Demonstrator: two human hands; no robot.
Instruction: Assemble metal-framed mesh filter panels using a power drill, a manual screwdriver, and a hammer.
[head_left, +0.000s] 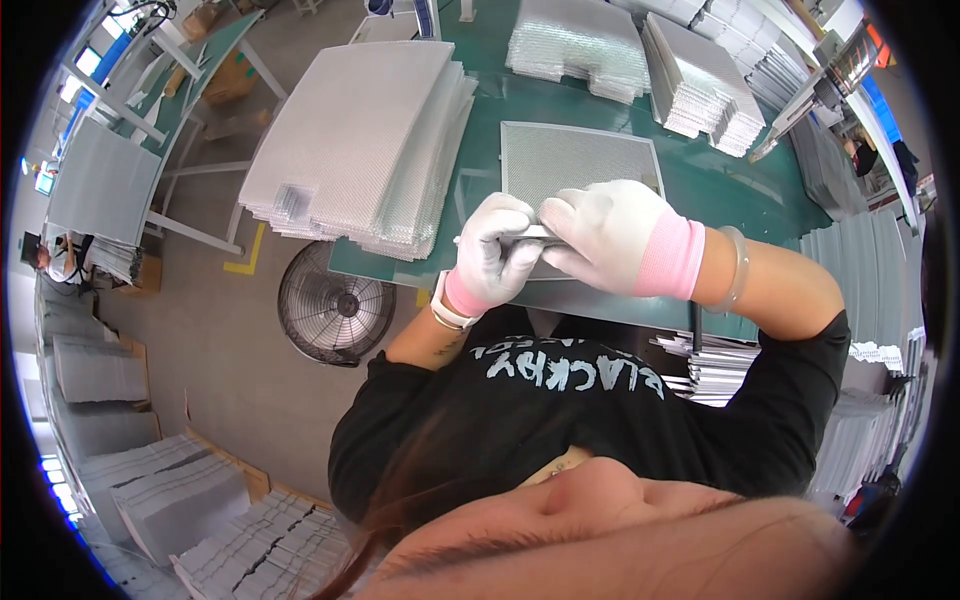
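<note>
Gloves (605, 215), white: two, one on the left hand (492, 250), one on the right hand (575, 232); pink cuffs (670, 255): two; narrow grey piece (538, 233) between the fingertips: one; framed mesh panel (580, 155): one; mesh-sheet stacks on the near green table (487, 110): three plainly separate, comprising one large stack (345, 125) at left and two smaller stacks (578, 42) at the far side, sheets in each too many to count; green tables: two, counting the left-hand table (228, 42); floor fan (347, 304): one; clear bangle (738, 270): one; white wristband (450, 314): one; pale floor stacks (180, 500), lower left: several, exact number unclear.
</note>
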